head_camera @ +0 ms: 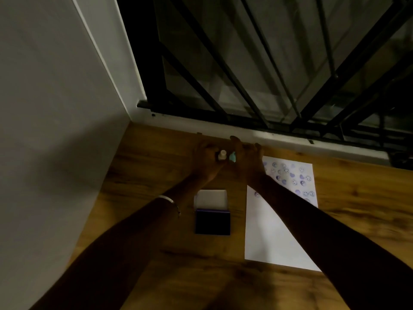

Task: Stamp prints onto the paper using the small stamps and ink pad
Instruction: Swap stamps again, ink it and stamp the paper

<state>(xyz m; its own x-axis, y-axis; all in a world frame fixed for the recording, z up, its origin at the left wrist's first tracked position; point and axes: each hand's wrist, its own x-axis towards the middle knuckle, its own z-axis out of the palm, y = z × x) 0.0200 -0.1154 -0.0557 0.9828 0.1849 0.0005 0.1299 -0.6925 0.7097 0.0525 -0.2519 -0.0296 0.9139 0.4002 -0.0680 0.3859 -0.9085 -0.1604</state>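
Both arms reach to the far edge of the wooden table (156, 260). My left hand (205, 158) is closed around a small cream stamp (222, 155) with a knob handle. My right hand (245, 161) is beside it, its fingers around a small teal stamp (300, 158) that is mostly hidden. The ink pad (212, 222) lies open nearer to me, its white lid (211, 199) folded back. The white paper (268, 231) lies to the right, with several purple prints (290, 177) on its far part.
A grey wall (55, 119) runs along the left side of the table. A dark window with black metal bars (268, 74) and a white sill (290, 139) borders the far edge. A bracelet (169, 201) is on my left wrist. The scene is dim.
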